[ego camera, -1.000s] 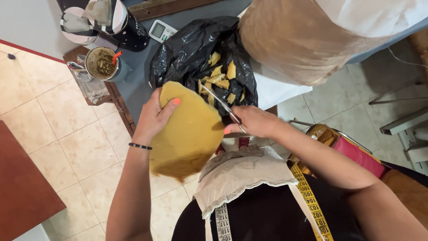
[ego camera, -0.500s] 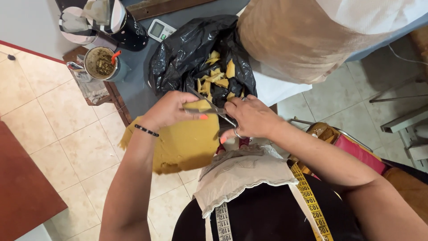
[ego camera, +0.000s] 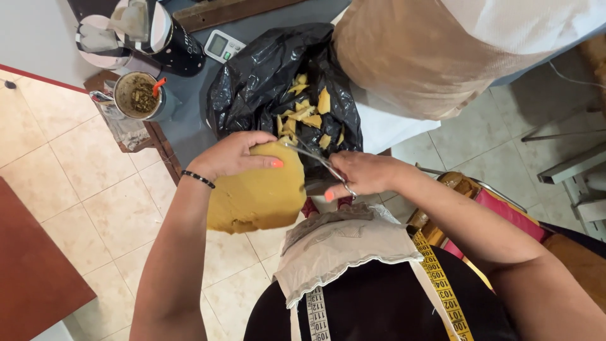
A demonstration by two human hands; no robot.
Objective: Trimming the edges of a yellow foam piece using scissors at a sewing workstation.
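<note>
My left hand (ego camera: 237,155) grips the top edge of a thick mustard-yellow foam piece (ego camera: 255,199), which hangs down over the table edge. My right hand (ego camera: 363,173) holds metal scissors (ego camera: 309,155), their blades pointing left at the foam's upper right corner. Just behind them an open black plastic bag (ego camera: 259,85) lies on the table, holding several small yellow foam scraps (ego camera: 306,113).
On the dark table (ego camera: 189,126) stand a cup with a red straw (ego camera: 139,95), a black patterned mug (ego camera: 167,41) and a small white remote-like device (ego camera: 222,45). A large tan fabric bundle (ego camera: 416,60) lies at the right. A yellow tape measure (ego camera: 442,287) hangs round my neck. Tiled floor lies below.
My left hand has turned the foam piece, from upright to flatter and back lower left. The scissors stay at its upper edge, above the black bag.
</note>
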